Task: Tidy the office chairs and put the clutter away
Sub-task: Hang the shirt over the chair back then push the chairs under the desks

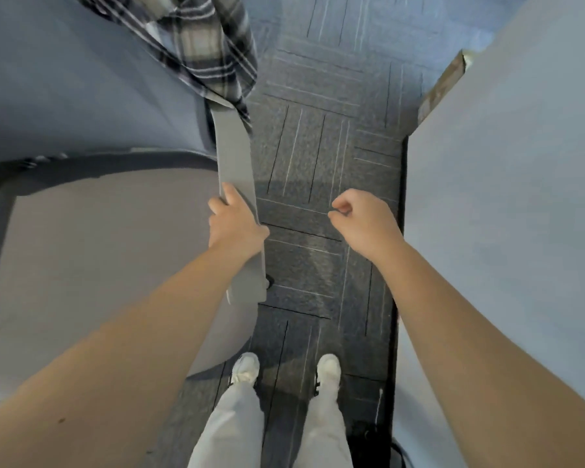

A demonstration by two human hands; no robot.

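Two bare forearms come in from the lower corners of the frame, nearest to the camera, and reach toward the centre. At the centre left, the left hand [235,222] grips the grey armrest [238,184] of the office chair [92,251]. Its thumb lies on the top of the armrest and its fingers go over the inner edge, so the fingertips are hidden. The armrest runs as a long strip from the upper centre down to the hand and continues under the wrist, with its lower end showing just below. The chair fills the left side of the frame; its grey seat is in the lower left and its backrest in the upper left, both cut off by the frame edge. A plaid shirt [203,45] hangs over the backrest at the top, and its upper part is out of the frame.

At the centre right, the right hand [362,221] is in the air above the dark carpet [318,146], with the fingers curled in and holding nothing. A pale partition [507,197] covers the right side. At the bottom centre, two white shoes [245,368] and light trousers stand on the carpet. The chair's base is not visible.
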